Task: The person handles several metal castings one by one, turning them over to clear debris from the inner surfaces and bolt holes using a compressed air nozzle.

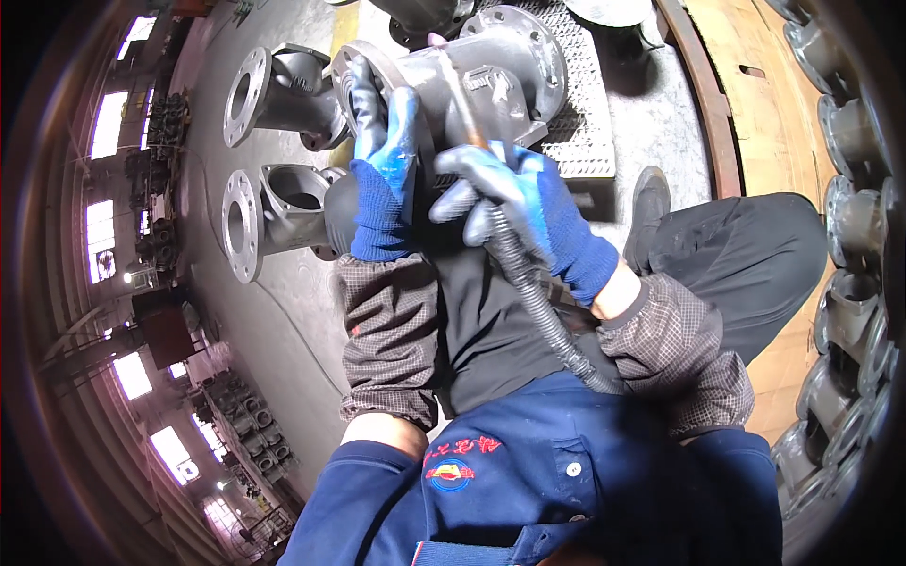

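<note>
A grey flanged valve body (429, 80) lies on its side ahead of me. My left hand (382, 127), in a blue and grey coated glove, grips the rim of its near-left flange, fingers along the outer face and thumb behind. My right hand (514, 193), gloved alike, is closed around a slim flexible-shaft grinder (461, 99). The grinder's thin shaft points up and left across the casting; its pinkish tip is over the body near the far side. Motion blurs shaft and fingers. A ribbed hose (528, 292) runs from my right hand back toward my waist.
Two more flanged castings (247, 224) (250, 99) stand on the grey floor at left. A textured metal plate (590, 113) lies under the valve body. At right are a wooden board (755, 104) and stacked castings (854, 222). My bent leg (746, 255) extends right.
</note>
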Motion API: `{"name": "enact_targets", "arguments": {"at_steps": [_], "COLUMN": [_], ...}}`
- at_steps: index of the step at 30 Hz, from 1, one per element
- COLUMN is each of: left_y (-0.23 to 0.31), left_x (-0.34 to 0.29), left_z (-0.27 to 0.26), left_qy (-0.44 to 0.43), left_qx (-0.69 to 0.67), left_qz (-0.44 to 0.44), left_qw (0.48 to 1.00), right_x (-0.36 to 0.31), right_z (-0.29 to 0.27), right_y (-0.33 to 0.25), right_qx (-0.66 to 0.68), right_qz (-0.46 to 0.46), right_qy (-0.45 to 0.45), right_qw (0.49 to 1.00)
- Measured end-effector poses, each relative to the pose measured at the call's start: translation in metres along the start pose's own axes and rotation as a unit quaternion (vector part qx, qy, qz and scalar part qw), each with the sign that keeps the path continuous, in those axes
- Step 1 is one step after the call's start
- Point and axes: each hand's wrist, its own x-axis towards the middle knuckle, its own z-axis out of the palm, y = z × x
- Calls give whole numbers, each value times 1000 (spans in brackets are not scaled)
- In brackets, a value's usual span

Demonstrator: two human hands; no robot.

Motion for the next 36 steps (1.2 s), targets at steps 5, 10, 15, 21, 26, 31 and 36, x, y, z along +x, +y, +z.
{"name": "enact_targets", "arguments": {"at_steps": [5, 10, 15, 21, 26, 31, 36], "left_y": [12, 6, 2, 1, 4, 8, -12], "left_x": [17, 21, 22, 21, 18, 23, 18], "left_z": [18, 23, 27, 26, 23, 31, 28], "left_qy": [117, 179, 199, 186, 153, 166, 154], "left_qx": [-173, 91, 93, 110, 95, -140, -7], "left_qz": [-2, 156, 176, 154, 133, 32, 70], "left_qw": [978, 967, 959, 964, 975, 976, 986], "right_x": [-13, -6, -1, 0, -3, -10, -9], "right_z": [-17, -11, -13, -12, -14, -41, -103], "right_y": [36, 45, 49, 45, 47, 26, -36], "right_qx": [46, -54, -80, -59, -127, -117, -253], "right_qz": [133, 136, 113, 131, 124, 96, 122], "right_qy": [106, 104, 125, 116, 95, 95, 160], "right_qw": [984, 984, 983, 983, 980, 984, 946]}}
